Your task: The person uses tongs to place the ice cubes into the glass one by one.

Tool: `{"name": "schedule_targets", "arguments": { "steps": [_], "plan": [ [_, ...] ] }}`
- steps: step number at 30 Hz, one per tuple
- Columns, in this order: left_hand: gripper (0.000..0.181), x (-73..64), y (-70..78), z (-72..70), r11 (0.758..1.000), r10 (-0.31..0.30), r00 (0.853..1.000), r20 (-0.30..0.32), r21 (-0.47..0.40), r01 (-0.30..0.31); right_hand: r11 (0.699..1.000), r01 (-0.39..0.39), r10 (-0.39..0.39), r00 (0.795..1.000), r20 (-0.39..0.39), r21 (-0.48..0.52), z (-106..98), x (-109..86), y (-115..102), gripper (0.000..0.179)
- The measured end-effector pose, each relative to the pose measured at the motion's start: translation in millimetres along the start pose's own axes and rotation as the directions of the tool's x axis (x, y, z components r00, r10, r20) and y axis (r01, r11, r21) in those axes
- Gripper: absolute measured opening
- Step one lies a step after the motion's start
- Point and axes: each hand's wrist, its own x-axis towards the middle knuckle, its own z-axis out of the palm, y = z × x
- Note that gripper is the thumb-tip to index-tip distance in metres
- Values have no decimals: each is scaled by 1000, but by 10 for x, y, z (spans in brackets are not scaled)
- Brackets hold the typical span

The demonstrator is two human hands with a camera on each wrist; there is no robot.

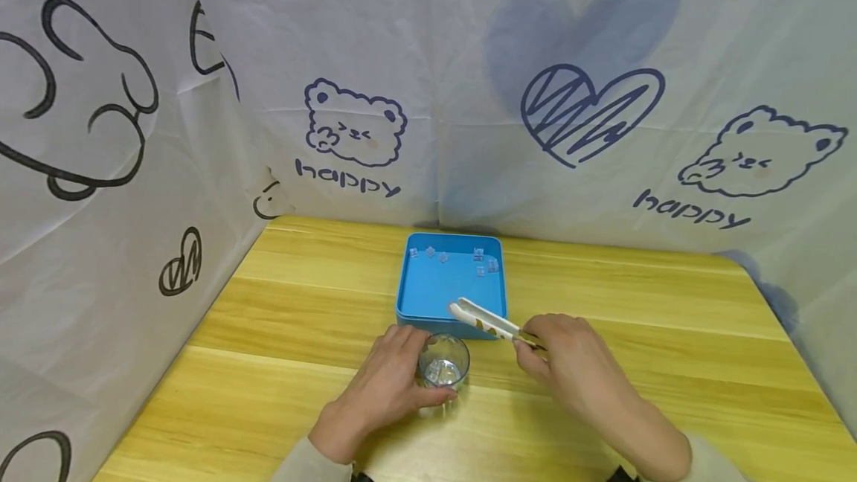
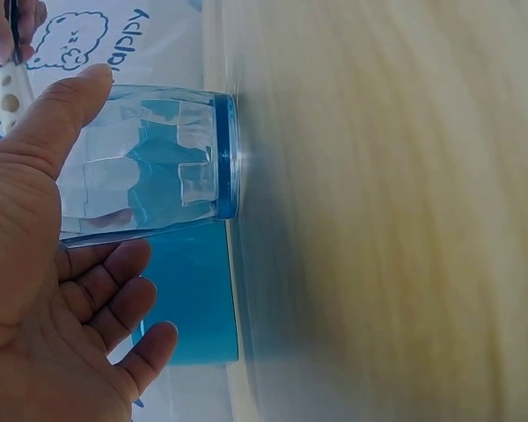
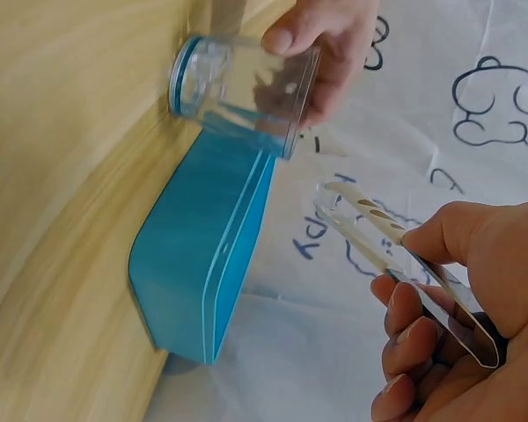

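My left hand (image 1: 382,385) grips a clear drinking glass (image 2: 167,167) standing upright on the table, thumb on the near side and fingers on the far side. Something clear shows in the bottom of the glass, hard to make out. In my right hand (image 1: 579,363) is a pair of tongs (image 1: 494,324), white with brown spots, squeezed between thumb and fingers. The tong tips hover over the front edge of a blue tray (image 1: 428,292). A small clear piece (image 3: 324,199) seems to sit between the tips. Several clear cubes (image 1: 478,254) lie along the tray's back.
The wooden table (image 1: 301,288) carries the tray and the glass, with the glass just in front of the tray's near wall. A white printed cloth (image 1: 462,162) hangs behind the table and down its left side.
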Motion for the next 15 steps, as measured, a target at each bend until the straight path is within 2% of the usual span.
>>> {"name": "schedule_targets", "arguments": {
  "steps": [5,15],
  "plan": [
    [82,1,-2,0,1000,-1,1000,0,2,1,999,52,-53,998,-20,-13,-23,-118,-52,11],
    [81,1,-5,0,1000,-3,1000,-1,-9,3,997,71,-71,997,5,-2,16,-264,-54,13]
  ]
}}
